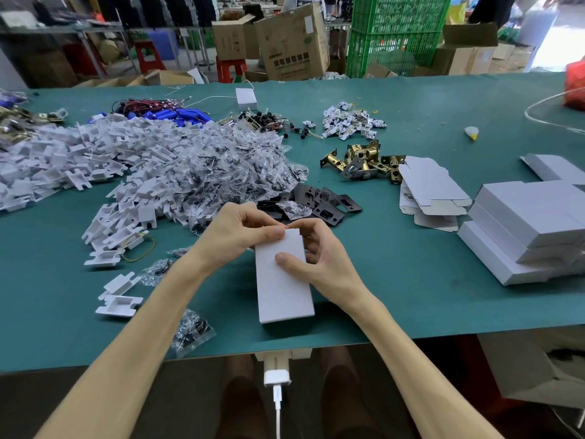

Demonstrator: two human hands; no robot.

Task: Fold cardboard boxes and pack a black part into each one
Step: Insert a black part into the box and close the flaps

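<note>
A white cardboard box [281,280] is held over the green surface [411,296], near its front edge, with its long side pointing away from the person. Its far end is pinched by the curled fingers of the left hand [235,231], while the right hand [319,261] is wrapped round the box's right side, thumb pressed flat on the top face. Black plates [326,201] are heaped just beyond the hands, beside a pile of clear bagged parts [228,160]. Flat box blanks [430,193] and a stack of folded boxes [525,229] are laid to the right
</note>
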